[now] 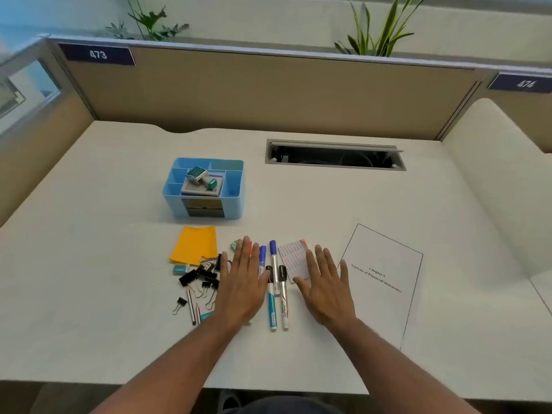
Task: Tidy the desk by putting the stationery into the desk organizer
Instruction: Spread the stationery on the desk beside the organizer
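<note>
A light blue desk organizer stands left of centre on the white desk, with a green-capped stamp lying in its middle compartment. In front of it lie orange sticky notes, black binder clips, two pencils, a small eraser and several markers. My left hand rests flat, palm down, over some markers. My right hand lies flat with fingers spread, partly on a small printed notepad. Neither hand holds anything.
A printed sheet of paper lies to the right of my right hand. An open cable slot is set into the desk at the back. Beige partition walls enclose the back and sides, with plants behind them.
</note>
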### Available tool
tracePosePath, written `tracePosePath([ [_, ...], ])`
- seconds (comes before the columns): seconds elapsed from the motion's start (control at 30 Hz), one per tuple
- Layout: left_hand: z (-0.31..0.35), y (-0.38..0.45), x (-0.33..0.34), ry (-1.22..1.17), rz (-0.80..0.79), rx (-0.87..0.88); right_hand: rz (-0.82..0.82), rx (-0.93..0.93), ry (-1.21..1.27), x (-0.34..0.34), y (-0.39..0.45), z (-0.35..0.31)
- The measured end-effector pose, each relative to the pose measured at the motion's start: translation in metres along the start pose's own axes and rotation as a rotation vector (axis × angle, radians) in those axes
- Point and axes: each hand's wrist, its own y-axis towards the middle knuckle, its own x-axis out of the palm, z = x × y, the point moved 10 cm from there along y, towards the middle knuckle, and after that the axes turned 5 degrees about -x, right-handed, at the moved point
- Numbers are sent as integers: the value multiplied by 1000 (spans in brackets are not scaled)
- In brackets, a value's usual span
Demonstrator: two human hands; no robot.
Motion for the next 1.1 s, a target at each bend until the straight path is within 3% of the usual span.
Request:
tracePosePath([
  [0.17, -12, -11, 24, 22, -95, -22, -61, -3, -25, 16, -5, 2],
  [0.37, -13, -6, 21, -11, -80, -47, 184, -99, 4, -9, -3, -40],
  [0.6, -13, 2, 12, -43, -49, -81, 119, -9, 62, 12, 3, -60],
  [0.8, -15, -1, 15, -25, -36, -45, 276, 127, -8, -3, -6, -38],
  [0.9, -2, -3, 16, -9, -37, 81, 363, 305, 32, -11, -17, -9],
  [1.0, 36, -9, 21, -2, -82, 349, 412, 454, 52, -10, -32, 26],
  [1.1, 66, -9, 25, 36, -128, 444, 408, 453, 17, -10, -44, 47],
])
